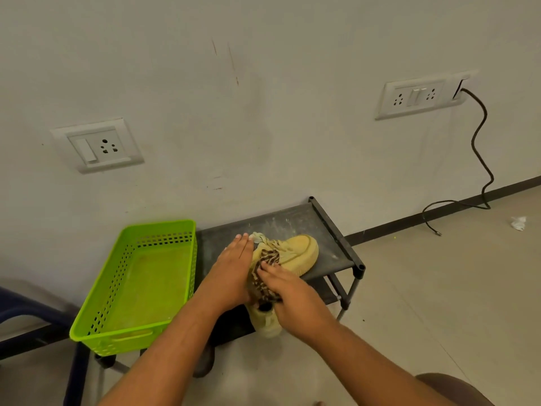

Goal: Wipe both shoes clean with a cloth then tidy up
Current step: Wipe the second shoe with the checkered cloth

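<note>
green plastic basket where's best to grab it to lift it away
Hook fingers through the cut-out handle slot in the near short wall of the lime-green perforated plastic basket, coming from the person's side: that wall faces out unobstructed, while the far end sits near the room wall.

Hands on shoe, cloth under right
</note>
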